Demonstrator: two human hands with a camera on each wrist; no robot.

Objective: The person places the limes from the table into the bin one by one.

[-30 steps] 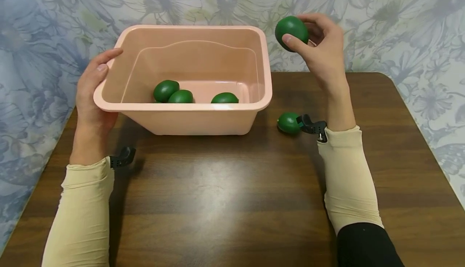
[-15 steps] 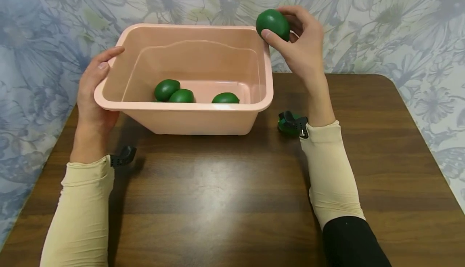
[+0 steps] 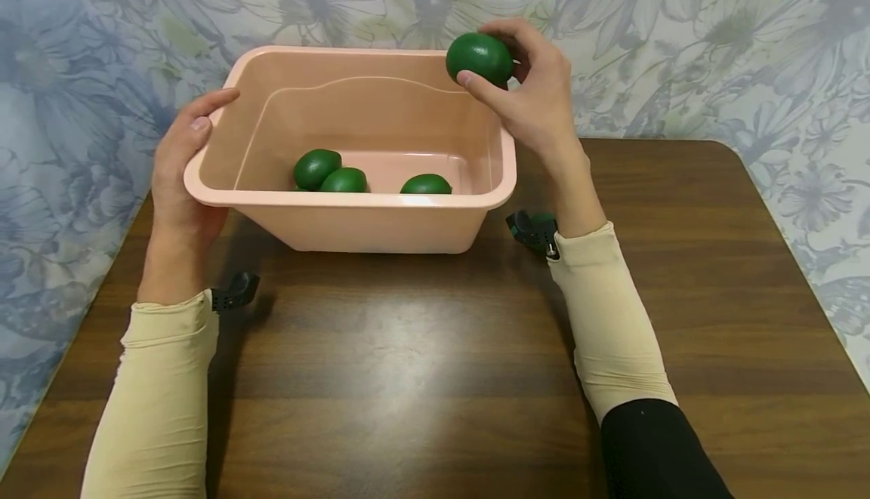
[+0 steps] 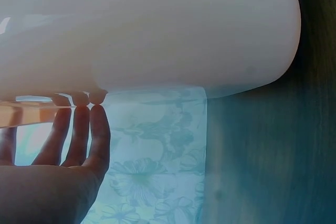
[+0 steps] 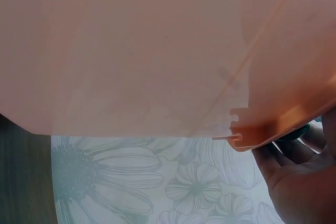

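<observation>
A pink plastic tub (image 3: 353, 223) stands at the back of the table, three green limes inside: two touching at the left (image 3: 317, 169) and one (image 3: 427, 184) farther right. My left hand (image 3: 183, 159) grips the tub's left rim; in the left wrist view its fingertips (image 4: 100, 124) press the underside of the rim. My right hand (image 3: 540, 99) holds another lime (image 3: 479, 57) between thumb and fingers, above the tub's back right corner. The right wrist view shows mostly the tub's outer wall (image 5: 131, 51), with only a sliver of the held lime (image 5: 294, 133).
One more lime (image 3: 544, 218) lies on the brown wooden table (image 3: 408, 348), right of the tub, partly hidden by the right wrist's black camera (image 3: 530, 231). Directly behind the table rises a wall with floral wallpaper (image 3: 680, 46).
My right hand has carried its lime leftward, from beside the tub to over its right rim. The left hand keeps its grip, and the tub has barely shifted.
</observation>
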